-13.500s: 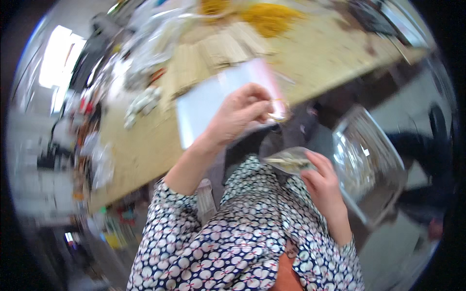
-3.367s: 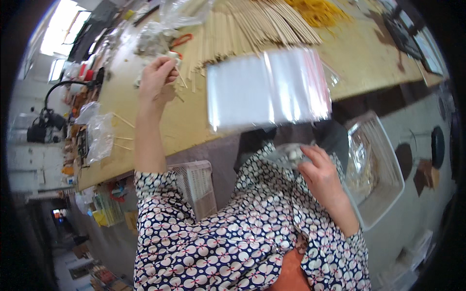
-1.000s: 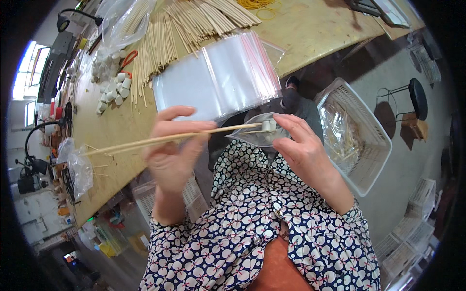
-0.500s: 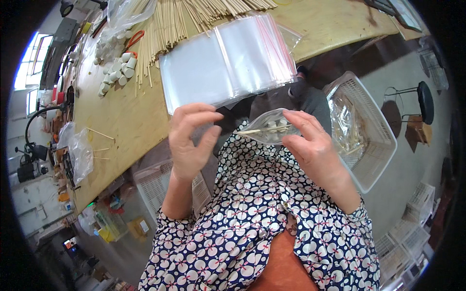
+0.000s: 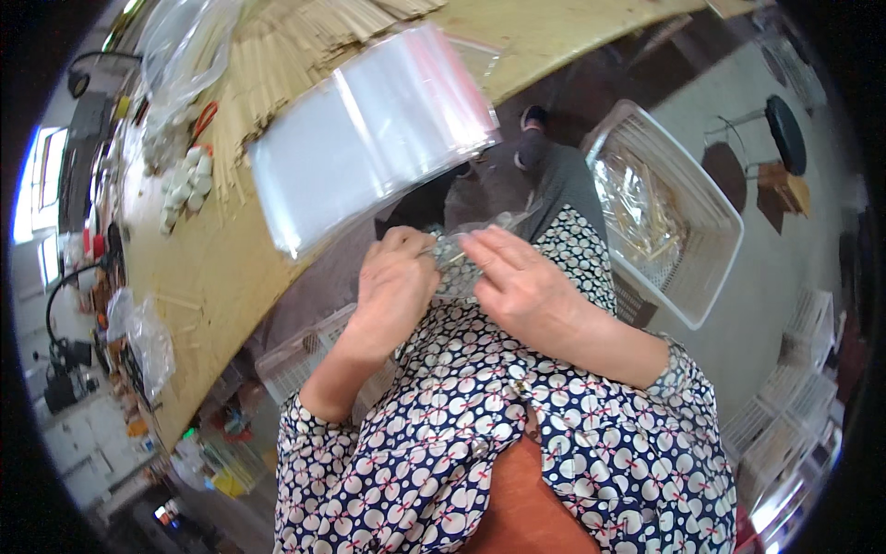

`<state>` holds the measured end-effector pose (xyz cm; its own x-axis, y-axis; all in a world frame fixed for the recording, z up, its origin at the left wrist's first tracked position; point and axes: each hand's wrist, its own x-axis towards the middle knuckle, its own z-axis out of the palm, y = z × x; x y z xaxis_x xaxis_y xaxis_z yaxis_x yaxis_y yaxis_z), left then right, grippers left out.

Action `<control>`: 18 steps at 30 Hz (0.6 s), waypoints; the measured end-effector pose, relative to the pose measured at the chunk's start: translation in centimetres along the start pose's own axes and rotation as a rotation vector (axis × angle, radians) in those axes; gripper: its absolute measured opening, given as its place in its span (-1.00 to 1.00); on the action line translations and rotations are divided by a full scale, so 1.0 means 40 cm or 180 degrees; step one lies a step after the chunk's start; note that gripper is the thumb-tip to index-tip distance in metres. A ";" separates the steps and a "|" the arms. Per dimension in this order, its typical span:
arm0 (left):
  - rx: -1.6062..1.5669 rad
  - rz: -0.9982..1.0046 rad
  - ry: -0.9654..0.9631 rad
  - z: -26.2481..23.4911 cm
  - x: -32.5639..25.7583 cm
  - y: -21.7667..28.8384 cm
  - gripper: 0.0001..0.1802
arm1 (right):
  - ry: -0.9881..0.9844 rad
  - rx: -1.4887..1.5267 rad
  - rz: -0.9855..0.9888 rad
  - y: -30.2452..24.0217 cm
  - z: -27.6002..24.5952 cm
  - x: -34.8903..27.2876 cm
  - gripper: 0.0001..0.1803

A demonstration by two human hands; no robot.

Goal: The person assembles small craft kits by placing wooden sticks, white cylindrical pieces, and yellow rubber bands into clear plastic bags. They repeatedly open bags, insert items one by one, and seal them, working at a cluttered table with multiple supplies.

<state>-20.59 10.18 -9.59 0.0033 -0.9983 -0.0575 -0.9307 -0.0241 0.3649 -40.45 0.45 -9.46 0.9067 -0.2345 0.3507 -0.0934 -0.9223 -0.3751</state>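
Both hands are closer together now than half a second ago; left hand (image 5: 395, 294) and right hand (image 5: 523, 288) pinch the small clear plastic bag (image 5: 459, 268) between them at chest height, probably pressing its mouth closed; stack of clear zip bags (image 5: 369, 138) just above, within reach.

Seen from above: left hand (image 5: 395, 294) and right hand (image 5: 517, 282) pinched together on a small clear bag (image 5: 461, 263) held over the lap, fingertips touching it from both sides. Beyond, on the wooden table (image 5: 212, 268), a stack of clear plastic bags (image 5: 374, 134) overhanging the edge, beside wooden sticks (image 5: 305, 42) and small white caps (image 5: 185, 180). At right on the floor, a white basket (image 5: 711, 249) holding filled bags.
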 end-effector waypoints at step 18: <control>-0.0370 -0.0032 0.0522 0.181 0.050 -0.014 -0.83 | -0.0043 0.0209 0.0190 0.042 -0.003 -0.025 -0.79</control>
<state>-22.71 8.59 -16.63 0.0807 -0.9929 0.0869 -0.8818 -0.0305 0.4706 -41.55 -0.93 -10.33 0.9058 -0.2839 0.3147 -0.1206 -0.8845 -0.4506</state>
